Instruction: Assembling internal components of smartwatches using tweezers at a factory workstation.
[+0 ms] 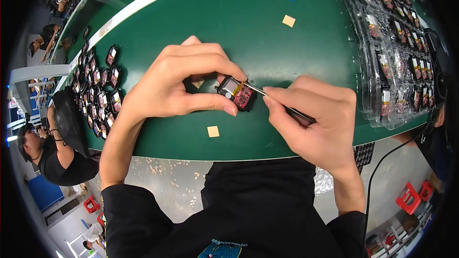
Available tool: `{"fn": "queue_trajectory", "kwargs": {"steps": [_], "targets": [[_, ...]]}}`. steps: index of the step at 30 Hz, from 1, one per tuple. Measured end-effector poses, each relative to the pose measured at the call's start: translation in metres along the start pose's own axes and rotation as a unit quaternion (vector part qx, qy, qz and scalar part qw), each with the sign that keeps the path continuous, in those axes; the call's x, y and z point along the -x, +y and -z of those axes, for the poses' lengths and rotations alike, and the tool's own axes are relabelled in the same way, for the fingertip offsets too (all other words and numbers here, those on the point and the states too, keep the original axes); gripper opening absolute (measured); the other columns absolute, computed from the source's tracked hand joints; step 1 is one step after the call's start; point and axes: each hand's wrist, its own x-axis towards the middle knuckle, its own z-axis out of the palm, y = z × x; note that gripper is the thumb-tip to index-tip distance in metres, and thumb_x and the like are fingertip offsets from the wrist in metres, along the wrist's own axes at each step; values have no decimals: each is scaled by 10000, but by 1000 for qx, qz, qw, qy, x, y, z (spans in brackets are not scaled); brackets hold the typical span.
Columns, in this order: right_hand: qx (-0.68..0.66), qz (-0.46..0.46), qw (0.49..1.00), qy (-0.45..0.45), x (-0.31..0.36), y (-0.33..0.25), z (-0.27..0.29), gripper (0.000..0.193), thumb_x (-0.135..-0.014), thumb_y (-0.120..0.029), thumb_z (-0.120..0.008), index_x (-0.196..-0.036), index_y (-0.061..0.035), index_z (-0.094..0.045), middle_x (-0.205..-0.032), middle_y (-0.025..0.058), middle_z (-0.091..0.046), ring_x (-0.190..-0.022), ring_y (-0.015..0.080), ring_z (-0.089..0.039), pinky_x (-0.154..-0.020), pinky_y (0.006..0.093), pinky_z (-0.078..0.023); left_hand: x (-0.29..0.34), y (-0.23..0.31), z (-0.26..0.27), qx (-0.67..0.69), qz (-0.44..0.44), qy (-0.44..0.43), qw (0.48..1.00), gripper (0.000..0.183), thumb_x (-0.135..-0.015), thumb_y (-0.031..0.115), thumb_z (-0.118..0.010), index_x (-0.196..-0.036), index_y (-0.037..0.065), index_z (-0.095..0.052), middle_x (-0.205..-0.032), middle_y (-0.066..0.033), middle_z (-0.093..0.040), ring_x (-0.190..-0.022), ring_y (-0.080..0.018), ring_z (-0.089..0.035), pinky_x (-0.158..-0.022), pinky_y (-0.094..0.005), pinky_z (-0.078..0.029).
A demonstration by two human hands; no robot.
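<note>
One black case (245, 109), red board (243, 98) inside

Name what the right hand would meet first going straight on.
Slim tool leading, the right hand would likely first meet the small black-cased device held in the left hand; the tool's tip may already touch it, as depth is unclear.

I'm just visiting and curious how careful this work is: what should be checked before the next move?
1. Left hand gripping the small black device: ok.
2. Red circuit board facing up, uncovered: ok.
3. Right hand holding the slim tool: ok.
4. Tool's tip actually touching the device: cannot tell.
5. Pale square nearest the person, apart from the device: ok.
6. Board undamaged: cannot tell, too small.
</note>
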Motion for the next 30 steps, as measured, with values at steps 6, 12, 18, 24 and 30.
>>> {"fn": "queue_trajectory", "kwargs": {"steps": [6, 12, 18, 24, 30], "targets": [[-14, -1, 1000, -4, 0, -2, 1, 146, -806, 67, -834, -935, 8, -804, -709, 70, -623, -527, 203, -564, -487, 359, -410, 2, 1, -1, 22, 11, 9, 1000, 532, -711, 290, -1032, -1149, 53, -845, -926, -29, -757, -783, -162, -626, -727, -303, -408], [9, 35, 999, 0, 1, -3, 1, 152, -818, 61, -834, -955, 5, -800, -704, 69, -614, -541, 204, -575, -499, 365, -427, -1, 6, -1, 36, 29, 26, 999, 436, -788, 312, -1001, -1125, 102, -822, -838, 14, -699, -676, -154, -555, -756, -326, -394], [-15, -12, 995, 95, 2, -1, 8, 101, -860, 38, -830, -959, 21, -818, -710, 74, -651, -547, 174, -593, -506, 330, -441, -5, 20, -3, -41, 51, 26, 998, 516, -775, 298, -1015, -1203, 99, -809, -865, -3, -681, -761, -189, -561, -706, -341, -472], [-67, -22, 988, 138, 2, -4, 7, 55, -901, 7, -786, -937, 48, -788, -766, 163, -690, -603, 321, -667, -574, 410, -506, -8, 12, 15, -157, 20, 161, 974, 497, -731, 226, -1015, -1156, 57, -821, -896, -32, -756, -738, -160, -630, -687, -312, -493], [-51, -2, 990, 133, 3, 4, 9, 93, -920, -15, -819, -997, 33, -839, -731, 111, -707, -567, 198, -647, -536, 347, -473, -131, 52, 20, -90, -132, 148, 976, 471, -786, 260, -995, -1169, 58, -807, -977, -62, -782, -792, -174, -663, -698, -335, -513]]}}
